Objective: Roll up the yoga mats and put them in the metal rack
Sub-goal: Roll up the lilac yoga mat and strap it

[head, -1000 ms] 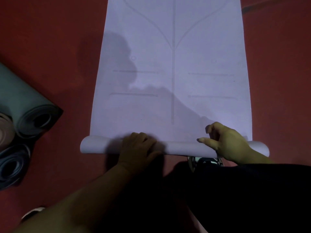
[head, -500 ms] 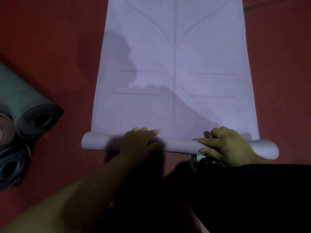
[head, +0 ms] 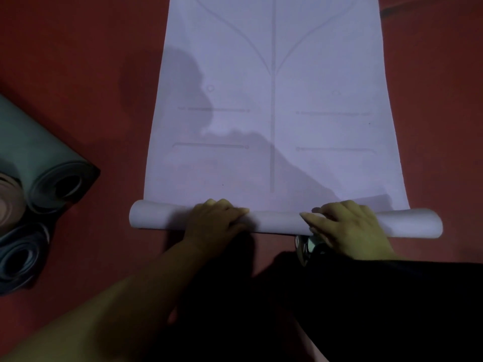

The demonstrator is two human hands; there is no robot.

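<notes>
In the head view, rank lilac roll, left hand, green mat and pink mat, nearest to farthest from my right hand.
1. lilac roll: under the right hand.
2. left hand: leftward on the roll.
3. green mat: far left, rolled.
4. pink mat: left edge, beyond green.

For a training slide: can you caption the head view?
Left hand and right hand grip the rolled near end of a pale lilac yoga mat on red floor.

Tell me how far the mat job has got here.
Done: three rolled mats lie on the floor at left, no rack in view. In hand: left hand and right hand grip the thin roll of the lilac mat. Left: most of it lies flat, then racking.
</notes>
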